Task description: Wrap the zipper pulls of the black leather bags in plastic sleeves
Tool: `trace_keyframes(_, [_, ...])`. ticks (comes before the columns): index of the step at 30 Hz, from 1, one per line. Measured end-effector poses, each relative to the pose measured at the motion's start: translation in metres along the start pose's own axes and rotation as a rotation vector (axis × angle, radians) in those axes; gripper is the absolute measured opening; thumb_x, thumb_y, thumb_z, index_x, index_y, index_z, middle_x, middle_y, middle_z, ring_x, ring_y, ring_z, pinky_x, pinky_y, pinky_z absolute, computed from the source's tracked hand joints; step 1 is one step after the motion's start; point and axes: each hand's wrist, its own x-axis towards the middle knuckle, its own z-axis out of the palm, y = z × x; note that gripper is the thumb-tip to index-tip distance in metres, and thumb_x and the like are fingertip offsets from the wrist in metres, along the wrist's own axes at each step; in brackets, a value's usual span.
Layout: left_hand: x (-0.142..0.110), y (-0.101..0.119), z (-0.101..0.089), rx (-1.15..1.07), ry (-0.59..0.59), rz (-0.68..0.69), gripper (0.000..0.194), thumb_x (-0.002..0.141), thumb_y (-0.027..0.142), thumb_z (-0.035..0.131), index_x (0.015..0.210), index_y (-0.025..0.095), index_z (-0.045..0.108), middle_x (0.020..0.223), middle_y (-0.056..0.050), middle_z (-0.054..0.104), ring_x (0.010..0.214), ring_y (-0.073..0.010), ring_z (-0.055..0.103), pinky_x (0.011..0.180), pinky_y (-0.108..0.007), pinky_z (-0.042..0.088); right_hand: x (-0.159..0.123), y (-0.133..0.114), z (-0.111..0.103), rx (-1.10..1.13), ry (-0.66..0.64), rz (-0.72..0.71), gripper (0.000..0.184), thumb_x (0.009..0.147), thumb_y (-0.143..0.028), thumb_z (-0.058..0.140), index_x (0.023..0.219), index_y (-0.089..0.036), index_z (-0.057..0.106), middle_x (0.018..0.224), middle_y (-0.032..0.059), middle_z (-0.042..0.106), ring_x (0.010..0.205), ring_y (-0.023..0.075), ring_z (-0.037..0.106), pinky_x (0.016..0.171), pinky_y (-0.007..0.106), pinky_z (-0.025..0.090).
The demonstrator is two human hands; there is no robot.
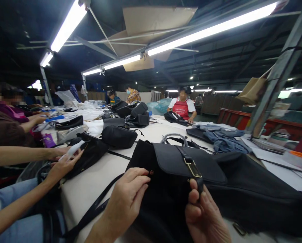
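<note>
Pinching the flap of a black handbag, a worker's left hand closes narrow on its edge beside a small metal stud, while the right hand curls around the bag's edge just below a brass buckle. The bag lies on a white worktop, directly between the two hands, with its long shoulder strap running off toward the lower left. Holding the edge firmly from both sides appears the steadiest way to work around the stud, as it keeps the soft material from slipping and leaves the area around the stud in clear view. At left, a co-worker's hands hold a white item above another dark bag. More black bags sit farther along the worktop, toward a person in a red apron who is handling a bag at the far side. Fluorescent tubes light the workshop overhead.
</note>
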Motion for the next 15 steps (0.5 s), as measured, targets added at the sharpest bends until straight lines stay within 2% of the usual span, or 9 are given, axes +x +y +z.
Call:
trace_keyframes(2, [0.003, 0.004, 0.004, 0.007, -0.021, 0.011, 0.03, 0.09, 0.007, 0.046, 0.106, 0.021, 0.067, 0.116, -0.009, 0.067, 0.106, -0.0195, 0.064, 0.092, -0.031, 0.054, 0.003, -0.011, -0.001, 0.008, -0.003, 0.01, 0.041, 0.062, -0.029, 0.089, 0.1, -0.031, 0.075, 0.11, 0.0018, 0.076, 0.073, 0.0103, 0.072, 0.045, 0.009, 0.05])
trace_keyframes(5, [0.01, 0.005, 0.002, -0.02, 0.086, -0.012, 0.027, 0.092, 0.009, 0.043, 0.101, 0.019, 0.067, 0.11, -0.009, 0.068, 0.102, -0.0182, 0.065, 0.089, -0.029, 0.055, -0.003, -0.019, 0.009, 0.006, 0.0, 0.033, 0.046, 0.059, -0.025, 0.091, 0.102, -0.029, 0.075, 0.112, 0.0047, 0.075, 0.076, 0.0128, 0.073, 0.043, 0.009, 0.049])
trace_keyframes(7, [0.014, 0.002, -0.002, -0.077, 0.125, -0.056, 0.026, 0.094, 0.01, 0.042, 0.098, 0.019, 0.066, 0.101, -0.007, 0.069, 0.092, -0.0158, 0.066, 0.081, -0.026, 0.056, -0.013, -0.016, 0.02, -0.01, -0.005, 0.049, 0.049, 0.057, -0.024, 0.092, 0.103, -0.028, 0.074, 0.103, 0.0055, 0.077, 0.075, 0.0137, 0.074, 0.043, 0.008, 0.049])
trace_keyframes(10, [0.017, -0.004, -0.006, -0.11, 0.089, -0.116, 0.027, 0.093, 0.01, 0.041, 0.098, 0.019, 0.066, 0.092, -0.005, 0.068, 0.08, -0.0142, 0.065, 0.072, -0.024, 0.055, -0.025, -0.005, 0.031, -0.033, -0.022, 0.075, 0.047, 0.055, -0.024, 0.093, 0.098, -0.028, 0.075, 0.096, 0.0046, 0.079, 0.072, 0.0147, 0.075, 0.043, 0.008, 0.048])
trace_keyframes(15, [0.012, -0.009, -0.001, -0.082, 0.096, -0.152, 0.027, 0.092, 0.011, 0.041, 0.092, 0.018, 0.067, 0.089, -0.006, 0.067, 0.077, -0.0153, 0.065, 0.069, -0.026, 0.054, -0.022, 0.005, 0.023, -0.114, -0.043, 0.03, 0.046, 0.06, -0.028, 0.09, 0.103, -0.029, 0.073, 0.108, 0.0079, 0.076, 0.083, 0.0223, 0.075, 0.043, 0.013, 0.052])
